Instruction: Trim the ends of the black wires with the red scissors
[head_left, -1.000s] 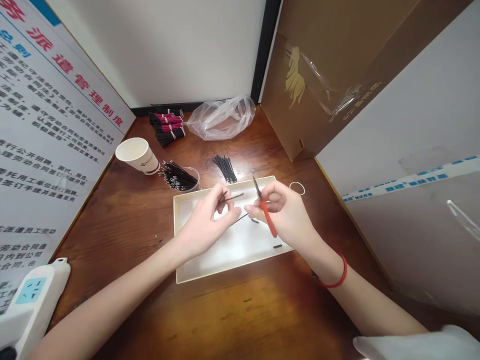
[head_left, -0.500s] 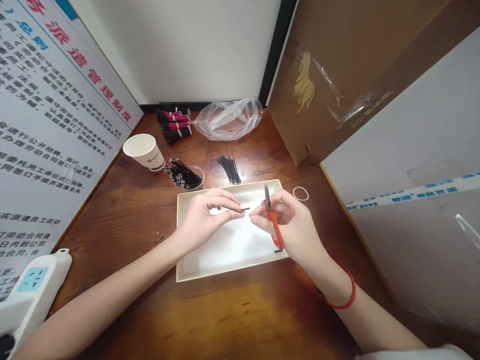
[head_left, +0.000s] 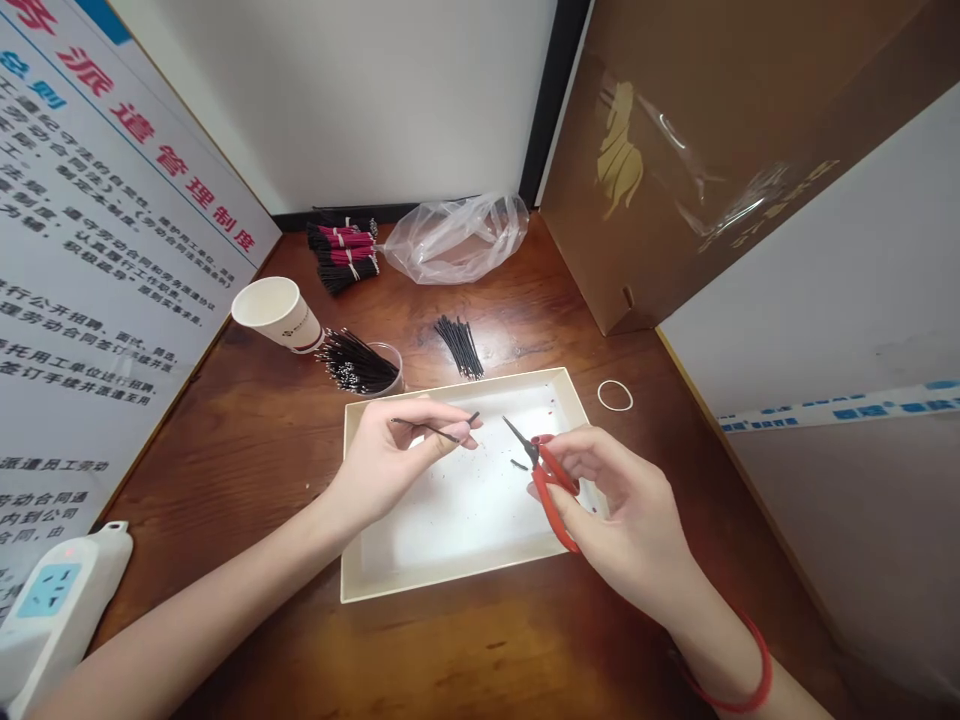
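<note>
My left hand pinches a thin black wire between thumb and fingers, above the left part of a shallow white tray. The wire's short end sticks out past the fingertips to the right. In my right hand is a pair of scissors with red handles, their dark blades pointing up and left towards the wire, apart from it. Beneath the scissors a short black piece shows against the tray's bottom, with tiny specks scattered around.
Behind the tray lie a row of black wires and a clear cup packed with wires. A paper cup, bundled wires and a plastic bag stand farther back. A rubber band lies right; a power strip sits left.
The scissors have swung from upright by the fingers to pointing up-left, and my right hand has moved down and right. My left hand has shifted slightly left with the wire.
</note>
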